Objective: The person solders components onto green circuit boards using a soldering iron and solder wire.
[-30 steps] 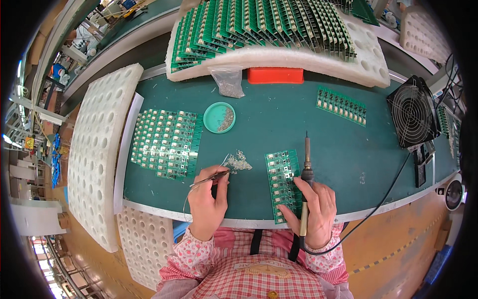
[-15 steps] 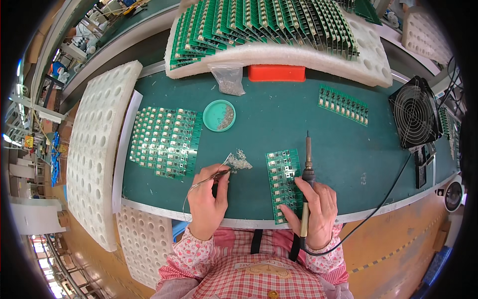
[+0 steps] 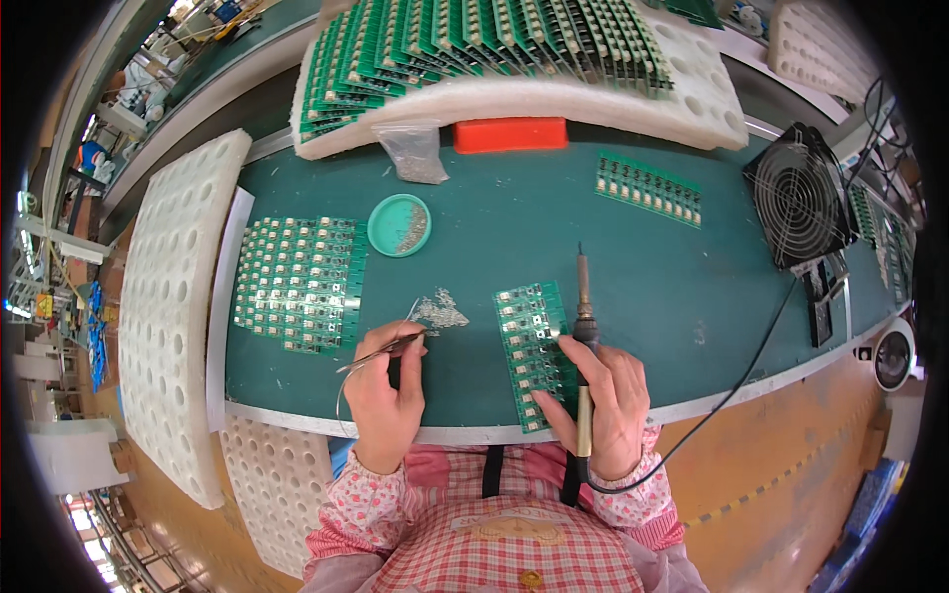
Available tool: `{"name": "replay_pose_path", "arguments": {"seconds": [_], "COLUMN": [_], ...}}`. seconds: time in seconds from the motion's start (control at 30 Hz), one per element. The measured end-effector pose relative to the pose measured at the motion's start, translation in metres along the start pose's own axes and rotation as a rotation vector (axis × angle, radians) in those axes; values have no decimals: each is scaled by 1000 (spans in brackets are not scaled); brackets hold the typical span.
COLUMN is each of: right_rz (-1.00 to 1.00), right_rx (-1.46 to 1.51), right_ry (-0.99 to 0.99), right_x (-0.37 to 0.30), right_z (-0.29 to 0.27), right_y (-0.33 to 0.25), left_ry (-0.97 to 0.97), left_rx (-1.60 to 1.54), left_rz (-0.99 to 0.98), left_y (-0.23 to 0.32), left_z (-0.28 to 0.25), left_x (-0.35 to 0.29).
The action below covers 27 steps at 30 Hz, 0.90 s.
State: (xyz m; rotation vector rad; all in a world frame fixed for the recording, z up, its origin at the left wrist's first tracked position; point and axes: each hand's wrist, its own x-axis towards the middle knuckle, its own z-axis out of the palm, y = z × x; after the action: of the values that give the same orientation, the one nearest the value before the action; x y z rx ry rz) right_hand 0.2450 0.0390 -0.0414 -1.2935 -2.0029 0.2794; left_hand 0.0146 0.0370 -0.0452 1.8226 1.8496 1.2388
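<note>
i'd say the step in hand is picking a tiny part from the heap (image 3: 442,311), with the iron (image 3: 585,328) kept ready. the left hand (image 3: 386,403) is closed round dark tweezers (image 3: 395,345) and a thin wire (image 3: 338,403), the tweezers' points by the heap's near left edge; i can't tell from here whether they pinch anything. the right hand (image 3: 613,400) is wrapped round the iron, whose tip aims to the far side, right of the board (image 3: 522,346) and apart from it, while this hand also touches the board. that board lies on the tabletop (image 3: 657,287) by its near edge, right of the heap; the dish (image 3: 383,227) of small bits is farther off to the left, and rows of boards (image 3: 297,282) lie left of that and nearer. to my eye, the next move calls for a light, fine grip at the tweezers' points and a steady board, with the iron's tip held clear. against half a second ago, everything sits a little farther left, as though the view had swung right; tweezers, heap, iron and board hold nearly the same places among themselves.
</note>
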Motion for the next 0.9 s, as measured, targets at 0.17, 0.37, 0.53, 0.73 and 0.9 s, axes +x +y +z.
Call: {"name": "replay_pose_path", "arguments": {"seconds": [0.17, 0.37, 0.53, 0.73, 0.9], "right_rz": [6, 23, 40, 68, 112], "right_rx": [97, 76, 36, 119, 218], "right_ry": [5, -40, -24, -9, -57], "right_x": [-2, -3, 6, 8, 13], "right_z": [-3, -2, 8, 8, 9], "right_y": [2, 0, 0, 0, 3], "left_ry": [-66, -156, -200, -223, -205], "left_rx": [-219, -304, -282, -235, -215], "left_rz": [-35, 24, 3, 51, 67], "left_y": [19, 28, 31, 29, 31], "left_z": [9, 25, 32, 34, 34], "left_x": [-10, -16, -12, -10, -9]}}
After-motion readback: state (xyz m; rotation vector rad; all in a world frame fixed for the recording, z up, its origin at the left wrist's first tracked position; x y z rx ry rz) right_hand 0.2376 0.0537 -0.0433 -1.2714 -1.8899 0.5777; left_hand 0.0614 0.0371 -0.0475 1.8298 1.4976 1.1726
